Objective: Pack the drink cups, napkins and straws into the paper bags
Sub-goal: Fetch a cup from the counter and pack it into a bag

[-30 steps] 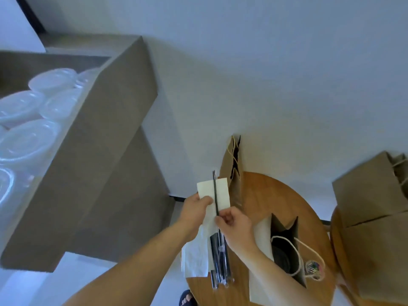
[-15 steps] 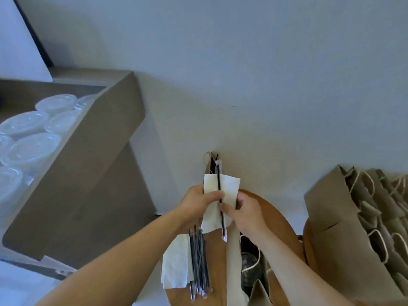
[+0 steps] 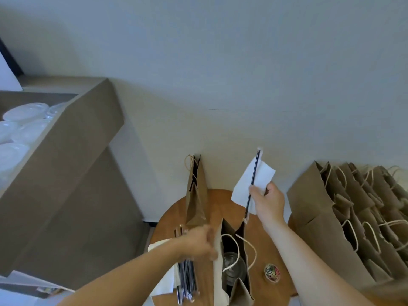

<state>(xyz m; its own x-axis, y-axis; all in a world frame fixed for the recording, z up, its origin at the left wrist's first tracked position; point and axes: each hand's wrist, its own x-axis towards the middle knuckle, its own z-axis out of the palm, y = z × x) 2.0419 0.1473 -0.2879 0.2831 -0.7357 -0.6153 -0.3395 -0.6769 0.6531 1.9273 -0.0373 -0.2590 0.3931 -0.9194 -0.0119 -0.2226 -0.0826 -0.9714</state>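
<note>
White napkin (image 3: 262, 175) and black straw (image 3: 255, 171) held just above open bag (image 3: 217, 279) containing clear cup (image 3: 231, 268).

The round brown wooden table (image 3: 170, 224) in front of me carries an open brown paper bag (image 3: 217, 274) standing upright from its middle toward 6 o'clock. A flat folded brown paper bag (image 3: 195, 199) stands at 11 o'clock. At 8 o'clock a bundle of black wrapped straws (image 3: 187, 281) lies on a stack of white paper napkins (image 3: 164, 283). A small clear tub of coloured paper clips (image 3: 272, 273) sits at 4 o'clock.

open bag (image 3: 234, 261) holds cup (image 3: 233, 269); straws (image 3: 187, 277) lie left.
</note>
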